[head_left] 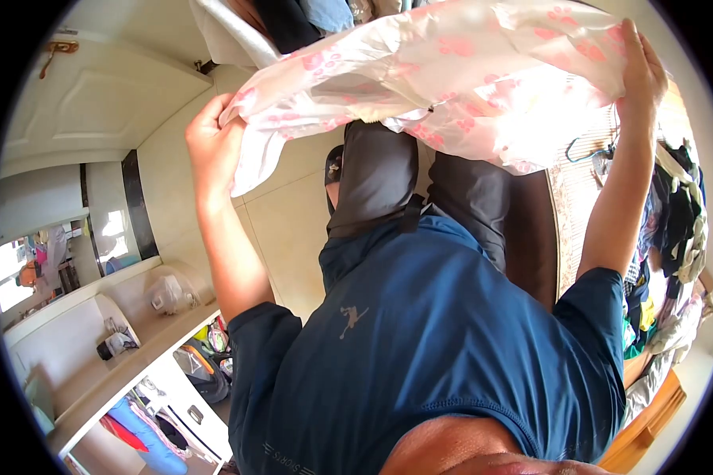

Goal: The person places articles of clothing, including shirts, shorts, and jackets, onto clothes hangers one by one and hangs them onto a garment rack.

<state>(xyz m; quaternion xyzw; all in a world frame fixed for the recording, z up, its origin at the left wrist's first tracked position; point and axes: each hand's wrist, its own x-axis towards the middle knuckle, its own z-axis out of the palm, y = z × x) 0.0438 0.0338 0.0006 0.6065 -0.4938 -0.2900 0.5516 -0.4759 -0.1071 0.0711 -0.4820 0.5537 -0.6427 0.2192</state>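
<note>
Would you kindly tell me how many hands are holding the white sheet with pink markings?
2: the left hand grips the sheet at the picture's left, and the right hand grips its other end at the upper right. No other hand shows.

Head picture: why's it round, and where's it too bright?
Head view: black corners and bent edges, probably from a fisheye lens; head view: glare whitens part of the pink-patterned sheet, towards the right hand.

We stretch both arms point(626, 198) forward and apart, beyond our torso point(444, 340).
Left of the torso, our left hand point(214, 142) grips with curled fingers point(216, 109); right of it, our right hand point(643, 75) reaches farther out, fingers clamped. Both forearms point(231, 253) are bare.
</note>
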